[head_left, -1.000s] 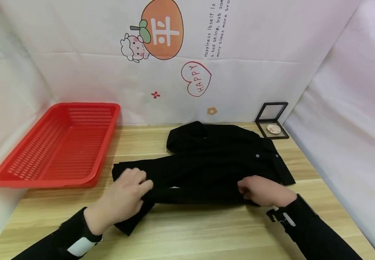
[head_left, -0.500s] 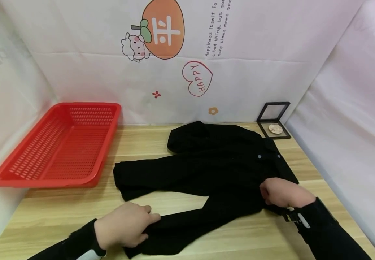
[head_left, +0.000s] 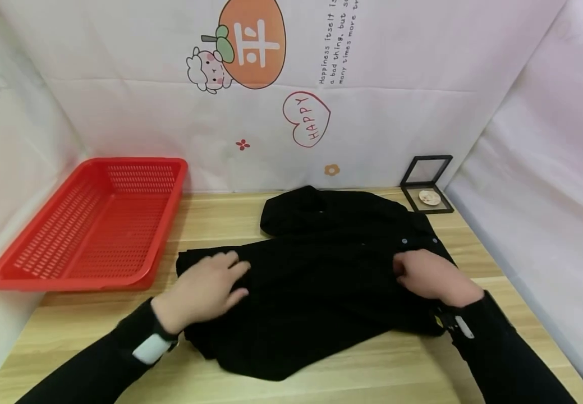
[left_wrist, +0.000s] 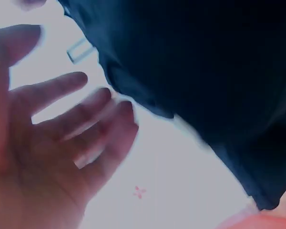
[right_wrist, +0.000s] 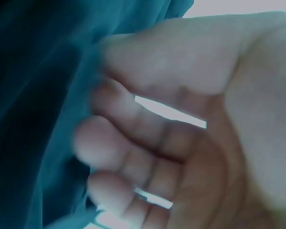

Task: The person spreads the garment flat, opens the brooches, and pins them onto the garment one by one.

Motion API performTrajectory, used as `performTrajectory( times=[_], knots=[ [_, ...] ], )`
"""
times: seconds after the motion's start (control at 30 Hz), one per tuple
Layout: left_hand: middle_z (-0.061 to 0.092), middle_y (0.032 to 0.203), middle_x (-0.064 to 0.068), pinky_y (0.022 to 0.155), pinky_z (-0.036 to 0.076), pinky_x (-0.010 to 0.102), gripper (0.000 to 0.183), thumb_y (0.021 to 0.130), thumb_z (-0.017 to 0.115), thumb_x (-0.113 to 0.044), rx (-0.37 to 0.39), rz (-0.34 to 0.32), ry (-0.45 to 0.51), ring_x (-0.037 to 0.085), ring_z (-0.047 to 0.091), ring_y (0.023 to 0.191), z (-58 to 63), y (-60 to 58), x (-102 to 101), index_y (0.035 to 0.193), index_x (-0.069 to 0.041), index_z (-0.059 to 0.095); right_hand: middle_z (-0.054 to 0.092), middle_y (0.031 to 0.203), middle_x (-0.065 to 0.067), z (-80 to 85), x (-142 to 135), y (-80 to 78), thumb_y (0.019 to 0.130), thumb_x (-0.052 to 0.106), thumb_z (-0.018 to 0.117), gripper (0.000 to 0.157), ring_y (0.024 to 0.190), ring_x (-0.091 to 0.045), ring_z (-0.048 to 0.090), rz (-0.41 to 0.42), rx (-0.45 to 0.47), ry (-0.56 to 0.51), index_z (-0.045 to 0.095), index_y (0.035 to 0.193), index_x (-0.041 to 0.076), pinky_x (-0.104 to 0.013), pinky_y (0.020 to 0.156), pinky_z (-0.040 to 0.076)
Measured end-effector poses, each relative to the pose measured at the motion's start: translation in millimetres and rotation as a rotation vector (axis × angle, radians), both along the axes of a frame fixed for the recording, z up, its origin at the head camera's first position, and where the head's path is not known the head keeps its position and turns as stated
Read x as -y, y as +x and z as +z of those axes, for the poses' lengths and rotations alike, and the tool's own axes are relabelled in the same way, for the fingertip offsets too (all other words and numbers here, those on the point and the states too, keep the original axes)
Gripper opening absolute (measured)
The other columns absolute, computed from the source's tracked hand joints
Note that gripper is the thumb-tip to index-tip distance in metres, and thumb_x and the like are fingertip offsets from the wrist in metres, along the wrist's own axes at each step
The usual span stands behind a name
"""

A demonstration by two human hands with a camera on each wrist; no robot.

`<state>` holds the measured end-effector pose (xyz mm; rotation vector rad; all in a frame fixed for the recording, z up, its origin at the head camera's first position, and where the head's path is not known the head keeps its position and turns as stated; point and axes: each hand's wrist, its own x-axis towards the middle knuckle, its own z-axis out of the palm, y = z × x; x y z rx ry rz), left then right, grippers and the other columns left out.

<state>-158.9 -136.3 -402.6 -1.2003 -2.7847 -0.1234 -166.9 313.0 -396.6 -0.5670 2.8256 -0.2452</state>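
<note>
A black shirt (head_left: pixel 316 280) with small buttons near its right end lies across the wooden table. Its far sleeve (head_left: pixel 283 213) is bent, and its near part spreads down toward the front edge. Over the left end of the shirt is my left hand (head_left: pixel 207 292), fingers spread and holding nothing; the left wrist view shows the palm and loose fingers (left_wrist: pixel 81 133) beside dark cloth (left_wrist: pixel 195 62). My right hand (head_left: pixel 432 278) pinches the shirt below the buttons. In the right wrist view, its curled fingers (right_wrist: pixel 105 143) meet the cloth (right_wrist: pixel 43 119) at their tips.
A red plastic basket (head_left: pixel 162 235) stands at the left back. At the right back corner sits a black-framed display case (head_left: pixel 426 184) with a pale round piece inside. White printed cloth (head_left: pixel 372 129) walls the back and sides.
My left hand first moved nearer with part of the shirt, then back away and let go. The gap in the shirt is covered now. My right hand shifted right, then slightly back.
</note>
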Motion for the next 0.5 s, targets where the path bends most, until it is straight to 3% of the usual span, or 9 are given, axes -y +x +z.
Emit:
performTrajectory(
  times=[0.03,0.13,0.23,0.3,0.37,0.5],
  knots=[
    [0.059,0.113,0.013,0.079,0.052,0.046,0.05,0.092,0.071,-0.036,-0.014,0.026,-0.015,0.028,0.06,0.098,-1.5,-8.5,0.6,0.129,-0.005,0.062,0.061,0.088,-0.003,-2.3,3.9,-3.5,0.089,0.006,0.067,0.01,0.075,-0.017,0.057,0.018,-0.042,-0.013,0.067,0.098,0.01,-0.04,0.069,0.049],
    [0.055,0.134,0.019,0.093,0.045,0.056,0.065,0.089,0.075,-0.025,0.034,0.103,-0.05,0.038,0.054,0.12,-10.0,-31.8,4.1,0.146,-0.008,0.05,0.06,0.118,-0.017,-12.4,12.6,-12.1,0.088,0.01,0.073,0.044,0.1,-0.029,0.061,0.078,-0.114,-0.028,0.06,0.129,0.001,-0.046,0.084,0.05],
    [0.059,0.128,0.018,0.095,0.043,0.057,0.071,0.088,0.077,-0.018,0.092,0.137,-0.053,0.037,0.056,0.118,-21.9,-47.9,8.2,0.15,-0.008,0.044,0.049,0.136,-0.025,-22.1,16.9,-17.1,0.089,0.008,0.073,0.064,0.114,-0.037,0.056,0.098,-0.126,-0.011,0.044,0.145,-0.003,-0.048,0.089,0.049],
    [0.064,0.118,0.014,0.092,0.044,0.054,0.064,0.087,0.077,-0.014,0.087,0.124,-0.046,0.033,0.06,0.11,-29.0,-54.5,10.5,0.145,-0.007,0.05,0.051,0.131,-0.026,-27.6,17.4,-20.3,0.089,0.006,0.072,0.066,0.107,-0.034,0.059,0.106,-0.136,0.005,0.042,0.147,-0.004,-0.045,0.084,0.051],
    [0.065,0.102,0.01,0.086,0.046,0.051,0.045,0.088,0.074,-0.009,0.052,0.09,-0.048,0.029,0.063,0.097,-34.9,-59.1,12.4,0.131,-0.007,0.062,0.057,0.119,-0.021,-32.2,16.8,-23.6,0.089,0.003,0.071,0.057,0.095,-0.029,0.06,0.109,-0.156,0.005,0.049,0.141,-0.003,-0.041,0.078,0.051],
    [0.057,0.08,0.001,0.073,0.045,0.045,0.02,0.085,0.07,0.0,-0.084,0.022,-0.001,0.023,0.061,0.077,-34.2,-64.7,15.2,0.102,-0.011,0.068,0.06,0.095,-0.009,-36.9,12.1,-28.6,0.087,-0.002,0.069,0.034,0.08,-0.025,0.058,0.112,-0.23,-0.027,0.063,0.12,0.003,-0.041,0.07,0.049]
  ],
)
